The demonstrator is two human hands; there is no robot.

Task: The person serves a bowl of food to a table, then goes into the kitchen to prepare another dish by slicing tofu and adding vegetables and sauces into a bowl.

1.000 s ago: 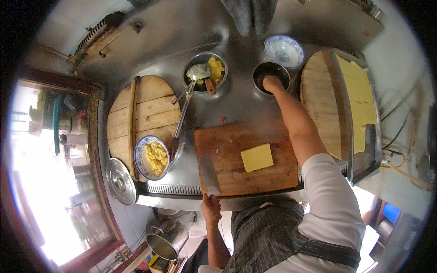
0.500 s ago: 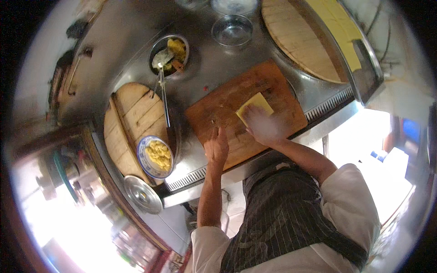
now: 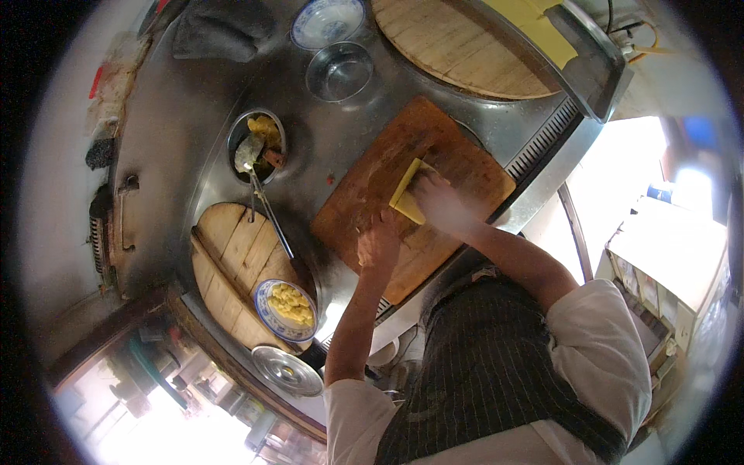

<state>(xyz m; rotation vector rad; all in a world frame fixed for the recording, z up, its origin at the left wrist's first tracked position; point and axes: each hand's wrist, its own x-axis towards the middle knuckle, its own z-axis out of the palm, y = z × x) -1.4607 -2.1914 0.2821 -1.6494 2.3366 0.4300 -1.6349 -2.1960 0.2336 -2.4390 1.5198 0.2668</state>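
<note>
Steel counter (image 3: 194, 116) bears wooden cutting board (image 3: 465, 167), both hands (image 3: 434, 198) upon it.

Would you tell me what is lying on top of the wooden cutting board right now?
A yellow sheet lies on the cutting board, with the right hand pressing on it and the left hand resting on the board beside it. The sheet's part under the right hand is hidden.

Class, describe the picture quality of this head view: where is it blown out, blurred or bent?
Head view: daylight blows out the lower left and right edges; the right hand on the yellow sheet is motion-blurred; the fisheye bends the cutting board edges, and a black rim rings the picture.
</note>
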